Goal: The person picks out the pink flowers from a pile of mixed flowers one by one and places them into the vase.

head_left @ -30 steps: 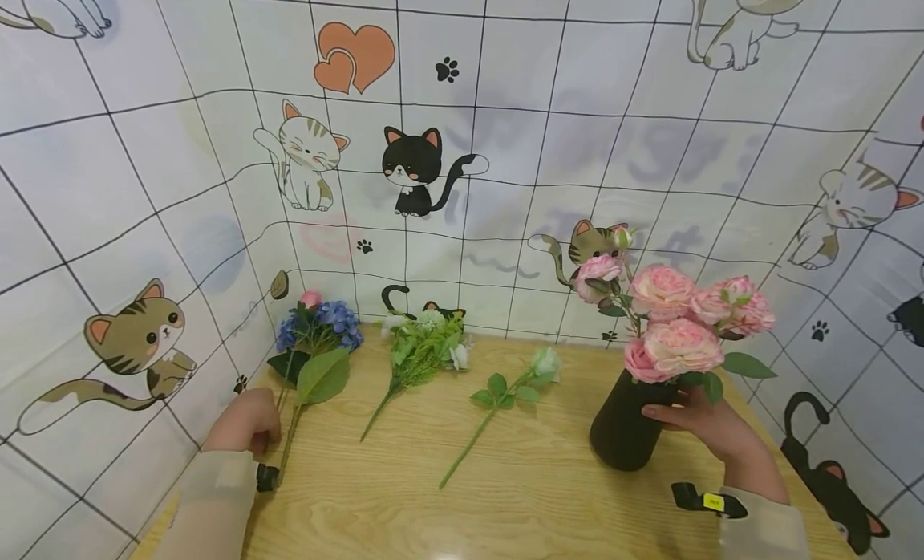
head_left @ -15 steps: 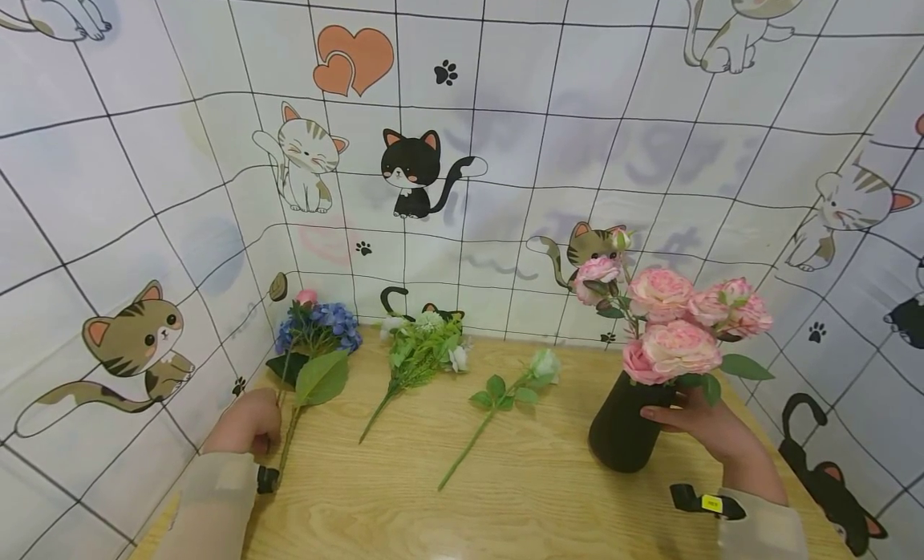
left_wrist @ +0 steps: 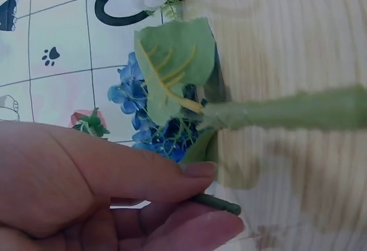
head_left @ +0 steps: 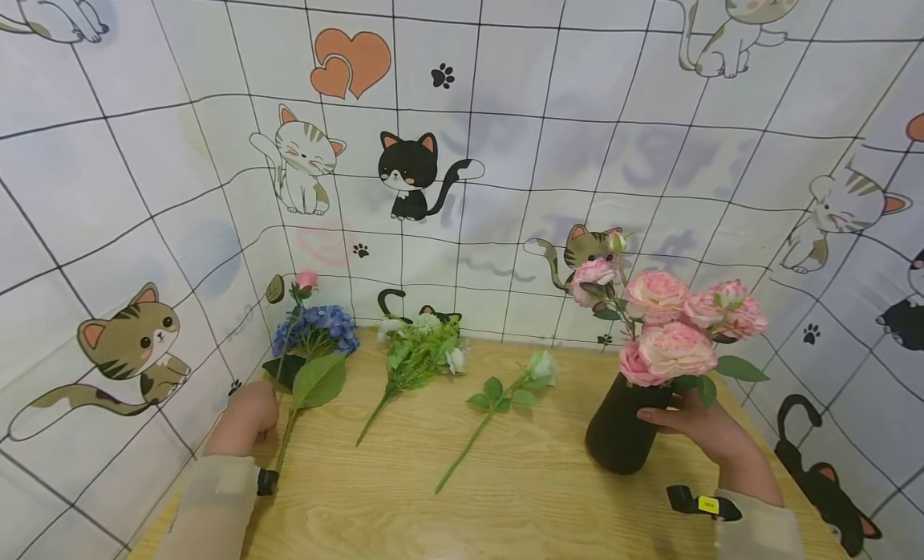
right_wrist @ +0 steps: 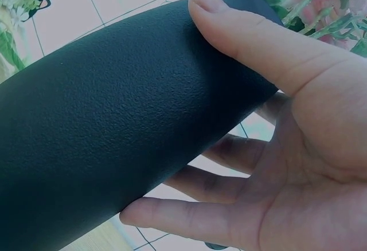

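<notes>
In the left wrist view, my left hand (head_left: 249, 415) pinches the lower end of a thin dark green stem (left_wrist: 221, 204) between thumb and fingers. The stem appears to belong to the small pink flower (head_left: 306, 280), which stands just above the blue hydrangea (head_left: 328, 327). That hydrangea lies on the table beside the hand, with a large green leaf (head_left: 320, 381) and a thick stem. My right hand (head_left: 703, 428) holds the black vase (head_left: 622, 432) near its neck, thumb across the front and fingers at the side. Pink roses (head_left: 677, 351) fill the tilted vase's mouth.
A white-and-green flower bunch (head_left: 419, 355) lies at the back of the wooden table (head_left: 375, 512). Closer to the middle is a single pale rose (head_left: 540, 369) with a long stem. Cat-patterned sheeting (head_left: 498, 183) encloses the back and both sides.
The small pink flower has risen slightly above the blue hydrangea, and my left hand has shifted up a little. The right hand keeps its hold on the vase.
</notes>
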### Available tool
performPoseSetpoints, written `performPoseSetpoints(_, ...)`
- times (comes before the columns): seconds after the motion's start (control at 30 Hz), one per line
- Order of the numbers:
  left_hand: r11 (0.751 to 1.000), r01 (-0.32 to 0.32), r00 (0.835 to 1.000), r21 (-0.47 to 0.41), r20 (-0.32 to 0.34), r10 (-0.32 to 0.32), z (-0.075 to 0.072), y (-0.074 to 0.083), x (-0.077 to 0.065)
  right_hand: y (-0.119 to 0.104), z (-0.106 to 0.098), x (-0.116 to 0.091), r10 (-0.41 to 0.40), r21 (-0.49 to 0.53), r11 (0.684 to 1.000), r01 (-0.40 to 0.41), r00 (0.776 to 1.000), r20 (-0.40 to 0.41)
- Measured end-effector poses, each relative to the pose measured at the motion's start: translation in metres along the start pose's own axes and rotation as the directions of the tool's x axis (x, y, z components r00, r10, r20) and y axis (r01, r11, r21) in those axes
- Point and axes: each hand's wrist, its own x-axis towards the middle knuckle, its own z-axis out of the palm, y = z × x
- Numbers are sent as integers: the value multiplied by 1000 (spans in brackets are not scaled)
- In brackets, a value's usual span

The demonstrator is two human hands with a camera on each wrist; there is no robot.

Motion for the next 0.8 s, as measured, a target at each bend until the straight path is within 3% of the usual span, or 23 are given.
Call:
performPoseSetpoints(0.37, 998, -58, 978, -2, -202, 56, 2, 16, 1, 2, 0, 0, 3, 14, 1000, -3, 1000, -2)
performPoseSetpoints(0.6, 991, -113, 970, -72, -225, 95, 4, 43, -4, 5, -3, -4, -71, -33, 997, 71, 997, -11)
performPoseSetpoints(0.8, 971, -171, 969, -168, -209, 135, 5, 69, -7, 13, -17, -10, -87, -93, 992, 83, 995, -39)
